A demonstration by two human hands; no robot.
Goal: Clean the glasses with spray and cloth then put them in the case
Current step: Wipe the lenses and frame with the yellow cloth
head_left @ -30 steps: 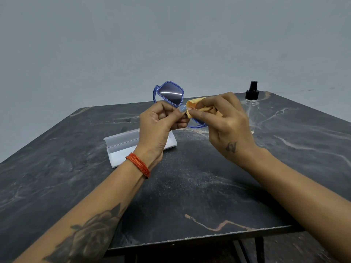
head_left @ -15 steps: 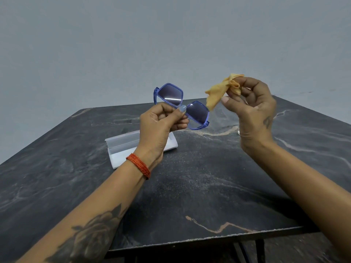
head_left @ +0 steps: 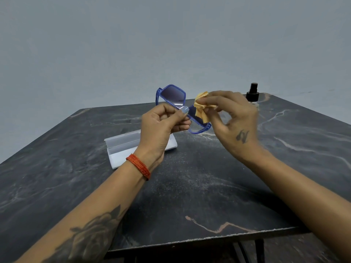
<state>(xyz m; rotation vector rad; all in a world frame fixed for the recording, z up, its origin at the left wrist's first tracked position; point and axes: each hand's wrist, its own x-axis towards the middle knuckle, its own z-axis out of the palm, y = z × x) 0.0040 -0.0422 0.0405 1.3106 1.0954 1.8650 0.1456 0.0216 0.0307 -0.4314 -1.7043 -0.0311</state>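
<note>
- Left hand (head_left: 161,124): raised above the worktop (head_left: 190,186), grip clamped on the glasses (head_left: 173,97) at the bridge; thumb lies across the front of the frame, fingers curl behind it.
- Glasses: blue translucent frame, dark tinted lenses, held tilted so one lens sits high and toward the person's left, the other low and toward the right. Clear of the worktop, in front of the wall (head_left: 171,44).
- Right hand (head_left: 233,118): grip clamped on the cloth (head_left: 202,109), fingertips pinching it bunched. Hand is slightly blurred.
- Cloth: yellow-orange, zigzag edge, hanging over the lower lens and covering most of it. It appears to touch the lens, though contact cannot be confirmed.
- Case (head_left: 123,149): white, lying open on the worktop beneath and behind the left hand, partly hidden by that wrist. Lid stands up along the far side. Nothing visible inside the part that shows.
- Spray bottle (head_left: 252,93): black pump top, clear body, upright near the far right of the worktop, partly hidden behind the right hand.
- Worktop: dark marbled stone with pale veins and one brownish vein near the front edge.
- Left wrist carries an orange thread bracelet (head_left: 138,167); tattoos show on the left forearm and on the back of the right hand.
</note>
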